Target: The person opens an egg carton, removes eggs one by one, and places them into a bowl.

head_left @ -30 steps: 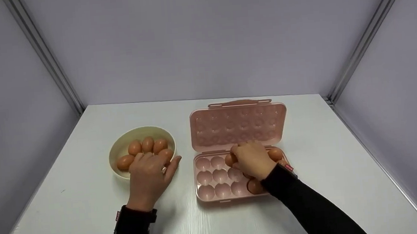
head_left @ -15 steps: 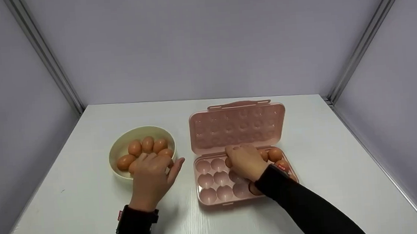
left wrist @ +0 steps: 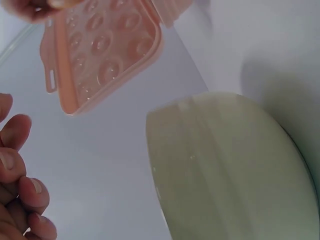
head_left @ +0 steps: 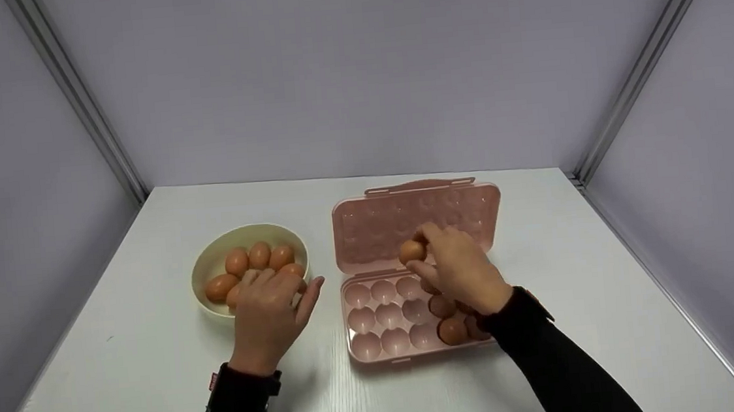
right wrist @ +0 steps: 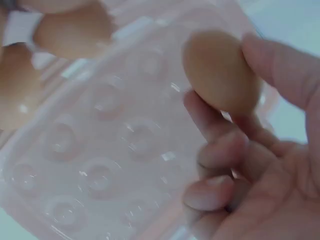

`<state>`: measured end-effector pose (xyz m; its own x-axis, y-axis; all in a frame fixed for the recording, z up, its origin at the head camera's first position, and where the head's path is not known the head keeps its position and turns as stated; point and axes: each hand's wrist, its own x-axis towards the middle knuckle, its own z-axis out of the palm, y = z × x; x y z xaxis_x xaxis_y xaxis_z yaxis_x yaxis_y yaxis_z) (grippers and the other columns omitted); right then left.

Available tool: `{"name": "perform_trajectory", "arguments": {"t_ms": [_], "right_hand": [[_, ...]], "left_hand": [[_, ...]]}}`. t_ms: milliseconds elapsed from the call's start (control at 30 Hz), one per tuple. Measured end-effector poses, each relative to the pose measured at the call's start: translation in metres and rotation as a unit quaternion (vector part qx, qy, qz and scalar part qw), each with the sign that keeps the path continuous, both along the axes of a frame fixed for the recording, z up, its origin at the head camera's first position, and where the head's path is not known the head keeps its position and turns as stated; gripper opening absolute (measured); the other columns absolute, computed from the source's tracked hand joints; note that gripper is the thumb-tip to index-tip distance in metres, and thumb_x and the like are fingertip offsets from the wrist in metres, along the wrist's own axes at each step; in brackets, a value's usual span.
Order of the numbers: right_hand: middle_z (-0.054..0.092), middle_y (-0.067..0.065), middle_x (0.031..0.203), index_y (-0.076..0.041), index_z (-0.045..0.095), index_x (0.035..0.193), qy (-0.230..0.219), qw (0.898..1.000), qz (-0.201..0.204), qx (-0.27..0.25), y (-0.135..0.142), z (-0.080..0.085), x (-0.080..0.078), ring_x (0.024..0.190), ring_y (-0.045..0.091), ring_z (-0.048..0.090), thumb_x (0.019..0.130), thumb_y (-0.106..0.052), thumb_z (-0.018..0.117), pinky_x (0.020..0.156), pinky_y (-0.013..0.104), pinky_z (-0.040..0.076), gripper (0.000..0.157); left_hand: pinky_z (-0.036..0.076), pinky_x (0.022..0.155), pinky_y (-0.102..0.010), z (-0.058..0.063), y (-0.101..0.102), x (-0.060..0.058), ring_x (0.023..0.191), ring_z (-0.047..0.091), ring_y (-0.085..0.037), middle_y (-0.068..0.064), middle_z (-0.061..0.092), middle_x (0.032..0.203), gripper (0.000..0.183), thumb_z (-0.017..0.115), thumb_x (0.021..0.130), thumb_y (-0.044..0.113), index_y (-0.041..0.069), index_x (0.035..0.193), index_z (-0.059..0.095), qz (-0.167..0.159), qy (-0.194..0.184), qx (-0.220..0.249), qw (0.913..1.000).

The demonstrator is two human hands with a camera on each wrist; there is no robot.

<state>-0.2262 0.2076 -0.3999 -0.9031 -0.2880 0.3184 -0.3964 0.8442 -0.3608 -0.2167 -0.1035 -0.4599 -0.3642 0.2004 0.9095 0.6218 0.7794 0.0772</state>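
Observation:
A brown egg [head_left: 412,251] is pinched between the thumb and fingers of my right hand [head_left: 460,267], raised above the back row of a pink egg carton [head_left: 379,359]. The right wrist view shows the egg [right wrist: 220,71] at the fingertips, with the dimpled lid behind it. Several eggs [head_left: 452,331] sit in the carton's right-hand cups, partly hidden by that hand. My left hand [head_left: 264,315] hovers at the near rim of a pale green bowl [head_left: 208,271] of eggs. Its fingers are loosely curled with nothing in them, and its thumb points out to the right.
The carton's lid [head_left: 375,231] stands raised at its back. Bare cups [head_left: 361,319] fill the carton's left side. Several brown eggs [head_left: 237,262] lie in the bowl. Bowl and carton stand on a white table [head_left: 125,382], with grey-white panels around it.
My right hand has lifted the egg up from a back-row cup, leaving that cup bare, and has turned so the egg shows. The carton shifted slightly. My left hand has hardly moved.

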Motion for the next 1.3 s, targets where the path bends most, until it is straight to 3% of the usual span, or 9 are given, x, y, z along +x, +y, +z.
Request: {"name": "perform_trajectory", "arguments": {"t_ms": [100, 233, 333, 400, 533, 767, 1067, 1133, 1300], "right_hand": [[0.073, 0.006, 0.106, -0.010, 0.064, 0.127, -0.050, 0.984, 0.012, -0.173, 0.004, 0.005, 0.016, 0.093, 0.023, 0.066, 0.097, -0.030, 0.081, 0.082, 0.034, 0.053, 0.039], [0.073, 0.008, 0.112, -0.008, 0.059, 0.132, -0.177, 0.906, 0.065, -0.378, -0.001, -0.005, 0.039, 0.089, 0.015, 0.064, 0.102, -0.030, 0.075, 0.077, 0.022, 0.053, 0.041], [0.074, 0.009, 0.123, -0.005, 0.055, 0.136, -0.259, 0.858, 0.091, -0.434, -0.008, -0.019, 0.053, 0.102, 0.014, 0.069, 0.106, -0.029, 0.068, 0.086, 0.025, 0.057, 0.041], [0.074, 0.005, 0.126, -0.005, 0.053, 0.138, -0.294, 0.844, 0.096, -0.439, -0.011, -0.028, 0.059, 0.112, 0.015, 0.069, 0.108, -0.030, 0.064, 0.094, 0.028, 0.055, 0.040], [0.076, -0.001, 0.121, -0.008, 0.053, 0.137, -0.333, 0.825, 0.109, -0.444, -0.016, -0.041, 0.062, 0.099, 0.011, 0.062, 0.110, -0.032, 0.060, 0.086, 0.027, 0.047, 0.037], [0.078, -0.001, 0.116, -0.009, 0.059, 0.134, -0.323, 0.820, 0.156, -0.445, -0.021, -0.051, 0.062, 0.098, 0.008, 0.062, 0.112, -0.028, 0.058, 0.083, 0.024, 0.045, 0.030], [0.074, -0.001, 0.122, -0.004, 0.058, 0.137, -0.318, 0.817, 0.175, -0.447, -0.022, -0.051, 0.062, 0.105, 0.010, 0.064, 0.110, -0.022, 0.061, 0.090, 0.024, 0.052, 0.033], [0.072, 0.003, 0.127, -0.003, 0.060, 0.135, -0.310, 0.827, 0.167, -0.439, -0.019, -0.049, 0.061, 0.115, 0.013, 0.067, 0.109, -0.021, 0.063, 0.097, 0.025, 0.054, 0.032], [0.068, 0.017, 0.130, -0.004, 0.066, 0.129, -0.243, 0.881, 0.147, -0.377, -0.008, -0.043, 0.056, 0.115, 0.016, 0.069, 0.106, -0.020, 0.068, 0.100, 0.025, 0.056, 0.028]], "left_hand": [[0.043, 0.067, -0.038, 0.005, 0.004, 0.002, 0.057, 0.051, -0.020, 0.001, 0.060, 0.063, 0.039, 0.069, 0.103, 0.039, 0.010, 0.077, 0.063, -0.002, 0.029, 0.009, 0.9995], [0.044, 0.072, -0.037, 0.016, 0.013, 0.010, 0.061, 0.056, -0.018, 0.001, 0.063, 0.068, 0.043, 0.071, 0.102, 0.046, 0.010, 0.078, 0.065, -0.026, 0.065, 0.009, 0.9975], [0.049, 0.075, -0.037, 0.025, 0.023, 0.020, 0.068, 0.062, -0.018, 0.000, 0.066, 0.074, 0.045, 0.073, 0.098, 0.053, 0.010, 0.084, 0.070, -0.056, 0.082, -0.006, 0.9950], [0.052, 0.078, -0.037, 0.029, 0.032, 0.029, 0.075, 0.066, -0.019, -0.001, 0.071, 0.082, 0.044, 0.074, 0.095, 0.055, 0.011, 0.094, 0.076, -0.084, 0.079, -0.020, 0.9931], [0.057, 0.083, -0.033, 0.031, 0.050, 0.047, 0.095, 0.072, -0.018, -0.002, 0.077, 0.114, 0.058, 0.080, 0.086, 0.054, 0.011, 0.124, 0.076, -0.147, 0.029, -0.061, 0.9868], [0.060, 0.091, -0.029, 0.021, 0.068, 0.058, 0.111, 0.074, -0.019, -0.006, 0.073, 0.133, 0.070, 0.096, 0.073, 0.036, 0.011, 0.134, 0.073, -0.144, -0.017, -0.121, 0.9819], [0.060, 0.085, -0.023, 0.017, 0.068, 0.055, 0.099, 0.071, -0.015, -0.007, 0.069, 0.124, 0.051, 0.091, 0.085, 0.014, 0.009, 0.133, 0.073, -0.159, -0.025, -0.101, 0.9817], [0.060, 0.079, -0.021, 0.018, 0.064, 0.052, 0.093, 0.067, -0.013, -0.007, 0.066, 0.119, 0.048, 0.089, 0.087, 0.012, 0.011, 0.132, 0.073, -0.148, -0.023, -0.090, 0.9846], [0.062, 0.072, -0.023, 0.019, 0.040, 0.037, 0.087, 0.069, -0.016, -0.009, 0.063, 0.111, 0.042, 0.090, 0.085, 0.012, 0.011, 0.124, 0.074, -0.085, -0.038, -0.023, 0.9954]]}}
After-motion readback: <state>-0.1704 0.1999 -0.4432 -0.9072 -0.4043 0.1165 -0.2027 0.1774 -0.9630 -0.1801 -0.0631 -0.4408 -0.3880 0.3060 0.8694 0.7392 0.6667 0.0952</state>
